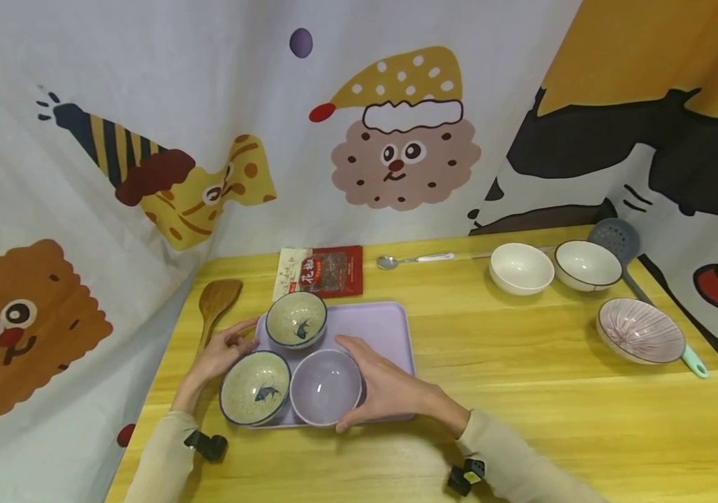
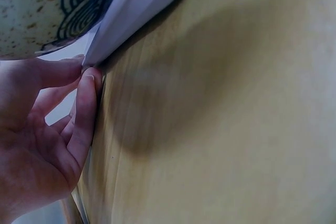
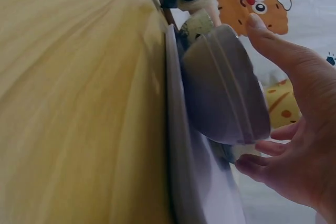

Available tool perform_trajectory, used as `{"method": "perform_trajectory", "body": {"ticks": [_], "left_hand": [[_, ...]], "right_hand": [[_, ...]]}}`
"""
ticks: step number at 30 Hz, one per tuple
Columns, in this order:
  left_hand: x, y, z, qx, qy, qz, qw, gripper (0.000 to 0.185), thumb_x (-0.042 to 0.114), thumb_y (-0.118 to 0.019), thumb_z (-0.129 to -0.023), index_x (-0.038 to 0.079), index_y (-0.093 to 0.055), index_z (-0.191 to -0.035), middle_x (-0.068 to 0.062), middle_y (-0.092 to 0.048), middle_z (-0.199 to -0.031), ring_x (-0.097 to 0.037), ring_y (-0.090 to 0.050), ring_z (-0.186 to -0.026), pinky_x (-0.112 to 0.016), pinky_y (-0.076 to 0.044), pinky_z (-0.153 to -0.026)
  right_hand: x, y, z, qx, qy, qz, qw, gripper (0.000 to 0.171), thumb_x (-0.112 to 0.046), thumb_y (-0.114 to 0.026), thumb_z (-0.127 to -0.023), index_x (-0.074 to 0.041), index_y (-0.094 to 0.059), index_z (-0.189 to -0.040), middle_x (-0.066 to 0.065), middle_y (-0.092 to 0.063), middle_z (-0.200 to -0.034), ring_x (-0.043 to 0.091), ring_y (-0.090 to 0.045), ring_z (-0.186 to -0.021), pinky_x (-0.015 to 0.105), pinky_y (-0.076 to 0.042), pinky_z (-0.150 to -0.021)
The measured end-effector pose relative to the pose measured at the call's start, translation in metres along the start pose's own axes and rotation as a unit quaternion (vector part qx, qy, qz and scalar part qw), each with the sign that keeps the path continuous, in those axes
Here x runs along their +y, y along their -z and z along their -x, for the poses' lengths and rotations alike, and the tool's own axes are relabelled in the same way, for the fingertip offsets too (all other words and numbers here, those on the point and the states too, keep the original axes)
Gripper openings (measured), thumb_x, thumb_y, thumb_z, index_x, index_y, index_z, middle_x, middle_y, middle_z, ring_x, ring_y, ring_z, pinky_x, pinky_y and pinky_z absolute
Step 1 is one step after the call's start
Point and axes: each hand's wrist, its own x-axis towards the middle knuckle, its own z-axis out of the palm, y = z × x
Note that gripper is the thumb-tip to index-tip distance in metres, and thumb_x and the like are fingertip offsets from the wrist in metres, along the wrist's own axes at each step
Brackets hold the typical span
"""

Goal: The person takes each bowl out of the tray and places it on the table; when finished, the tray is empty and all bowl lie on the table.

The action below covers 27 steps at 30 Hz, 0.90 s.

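A lavender tray lies on the yellow wooden table and carries three bowls. Two are speckled fish bowls, one at the back and one at the front left. The third is a lavender bowl at the front. My left hand pinches the tray's left edge; in the left wrist view its fingertips meet at the tray rim. My right hand curls round the lavender bowl's right side. The right wrist view shows the thumb over the bowl and the fingers under it.
A wooden spatula lies left of the tray and a red packet behind it. Further right are a metal spoon, two white bowls, a pink ribbed bowl and a grey slotted ladle. Cartoon curtains enclose the table.
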Motion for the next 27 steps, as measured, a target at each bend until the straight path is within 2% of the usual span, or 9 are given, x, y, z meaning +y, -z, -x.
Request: {"method": "perform_trajectory", "body": {"ticks": [5,10,15,24,27], "left_hand": [[-0.001,-0.001,0.0,0.0,-0.003,0.008,1.0,0.052,0.024,-0.067,-0.099,0.009,-0.054,-0.147,-0.003,-0.058,-0.077,-0.011,-0.052,-0.067,-0.026,-0.043,-0.061],[0.0,0.0,0.0,0.003,-0.007,0.013,0.9999,0.052,0.023,-0.068,-0.098,0.009,-0.054,-0.146,-0.003,-0.057,-0.076,-0.01,-0.051,-0.066,-0.025,-0.043,-0.06],[0.001,0.001,0.0,0.002,-0.009,0.012,0.9999,0.052,0.023,-0.068,-0.098,0.008,-0.054,-0.146,-0.004,-0.057,-0.075,-0.01,-0.051,-0.066,-0.025,-0.042,-0.059],[0.001,0.001,0.0,-0.002,-0.001,0.011,0.9999,0.052,0.021,-0.067,-0.098,0.006,-0.054,-0.146,-0.003,-0.057,-0.075,-0.011,-0.051,-0.066,-0.026,-0.043,-0.06],[0.001,0.001,-0.001,-0.001,-0.001,0.01,1.0,0.052,0.021,-0.067,-0.098,0.007,-0.054,-0.146,-0.003,-0.057,-0.076,-0.011,-0.051,-0.067,-0.026,-0.043,-0.06]], "right_hand": [[0.001,-0.009,-0.003,-0.019,-0.006,-0.019,1.0,0.136,-0.043,-0.099,-0.058,-0.008,-0.017,-0.161,0.015,-0.033,-0.16,0.026,-0.039,-0.146,0.05,-0.037,-0.115],[0.002,-0.013,-0.004,-0.014,-0.011,-0.028,0.999,0.134,-0.038,-0.1,-0.058,-0.004,-0.019,-0.16,0.012,-0.038,-0.157,0.025,-0.043,-0.142,0.049,-0.039,-0.114],[0.004,-0.016,-0.003,0.012,-0.015,-0.032,0.999,0.131,-0.041,-0.099,-0.057,-0.005,-0.025,-0.159,0.009,-0.046,-0.153,0.022,-0.049,-0.137,0.048,-0.043,-0.111],[0.01,-0.019,0.005,0.07,0.026,-0.025,0.997,0.126,-0.045,-0.098,-0.056,-0.011,-0.031,-0.157,0.006,-0.052,-0.148,0.022,-0.055,-0.131,0.045,-0.048,-0.105],[0.011,-0.017,0.01,0.089,0.027,-0.021,0.995,0.125,-0.047,-0.098,-0.056,-0.013,-0.032,-0.157,0.005,-0.052,-0.148,0.023,-0.056,-0.13,0.045,-0.049,-0.104]]}}
